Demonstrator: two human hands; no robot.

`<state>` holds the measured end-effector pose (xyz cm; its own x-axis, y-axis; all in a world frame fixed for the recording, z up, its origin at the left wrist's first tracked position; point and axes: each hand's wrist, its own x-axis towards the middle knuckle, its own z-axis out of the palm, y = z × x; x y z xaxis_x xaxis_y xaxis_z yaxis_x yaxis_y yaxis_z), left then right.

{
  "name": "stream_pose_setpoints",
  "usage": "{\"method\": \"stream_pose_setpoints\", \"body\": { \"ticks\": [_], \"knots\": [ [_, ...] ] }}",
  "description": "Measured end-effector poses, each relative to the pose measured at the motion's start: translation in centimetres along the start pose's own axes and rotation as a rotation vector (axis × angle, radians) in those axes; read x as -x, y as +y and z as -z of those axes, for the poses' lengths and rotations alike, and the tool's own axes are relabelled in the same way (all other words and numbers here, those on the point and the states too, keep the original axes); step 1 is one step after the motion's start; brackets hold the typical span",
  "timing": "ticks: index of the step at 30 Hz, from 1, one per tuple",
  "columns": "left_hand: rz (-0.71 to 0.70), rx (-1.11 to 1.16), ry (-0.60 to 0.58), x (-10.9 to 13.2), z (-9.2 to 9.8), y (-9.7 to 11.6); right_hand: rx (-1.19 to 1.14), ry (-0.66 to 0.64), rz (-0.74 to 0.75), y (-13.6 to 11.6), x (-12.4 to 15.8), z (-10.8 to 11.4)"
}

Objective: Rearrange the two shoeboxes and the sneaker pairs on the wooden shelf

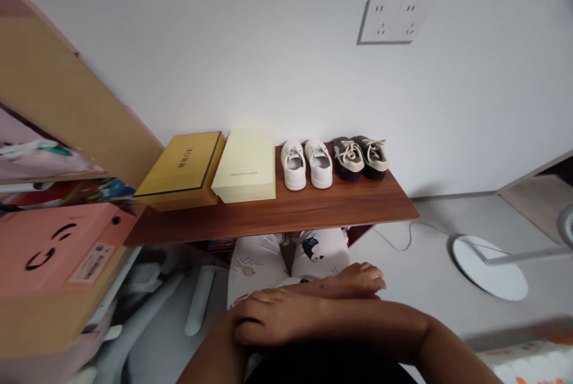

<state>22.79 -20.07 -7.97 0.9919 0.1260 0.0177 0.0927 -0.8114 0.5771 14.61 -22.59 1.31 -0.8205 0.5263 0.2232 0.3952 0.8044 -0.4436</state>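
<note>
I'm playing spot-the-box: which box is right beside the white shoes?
The pale cream box, between the white shoes and the yellow box. The pink box is farther left, off the brown board.

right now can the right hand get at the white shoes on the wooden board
Probably yes: the right hand seems only to rest across the left arm, and no object stands on the wooden board in front of the white shoes.
</note>
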Motion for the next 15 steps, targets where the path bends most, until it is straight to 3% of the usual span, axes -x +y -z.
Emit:
{"method": "stream_pose_setpoints", "body": {
  "ticks": [2, 6, 9, 11, 15],
  "knots": [
    [0.051, 0.094, -0.009, 1.9, 0.0, -0.2, 0.08, -0.011, 0.064, -0.1, -0.3, -1.0],
    [0.206, 0.185, 0.095, 5.4, 2.0, -1.3, 0.216, 0.024, 0.178, 0.0, -0.7, -2.5],
    [0.34, 0.182, 0.185, 6.9, 2.9, -1.9, 0.178, 0.042, 0.23, -0.6, -2.8, -3.2],
    [0.334, 0.209, 0.197, 7.5, 2.7, -1.9, 0.08, 0.047, 0.268, -1.3, -4.6, -3.6],
    [0.291, 0.341, 0.186, 9.2, 1.6, -1.9, -0.159, 0.134, 0.05, -2.0, -6.1, -4.9]
  ]
}}
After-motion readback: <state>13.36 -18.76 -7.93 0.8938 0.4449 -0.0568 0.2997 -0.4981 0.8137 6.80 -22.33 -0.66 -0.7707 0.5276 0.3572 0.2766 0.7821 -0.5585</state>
